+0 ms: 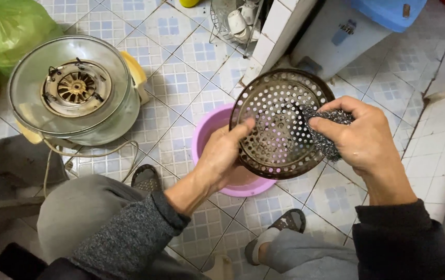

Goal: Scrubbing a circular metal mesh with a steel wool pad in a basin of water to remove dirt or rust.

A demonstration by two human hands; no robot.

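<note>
Gripping a perforated metal tray (pixel 279 124) above a pink basin (pixel 212 135), left hand (pixel 225 155); right hand (pixel 360 137) clutches steel wool (pixel 331 116).

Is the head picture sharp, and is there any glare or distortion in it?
Head view: even, soft light, with faint shadows; the perforated tray and steel scourer are sharp, the left hand and right hand too; mild glare on the glass lid; floor tile lines bend slightly towards the edges.

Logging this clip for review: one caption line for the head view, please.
Left hand holds a round perforated tray over a pink basin; right hand presses steel wool against it.
</note>
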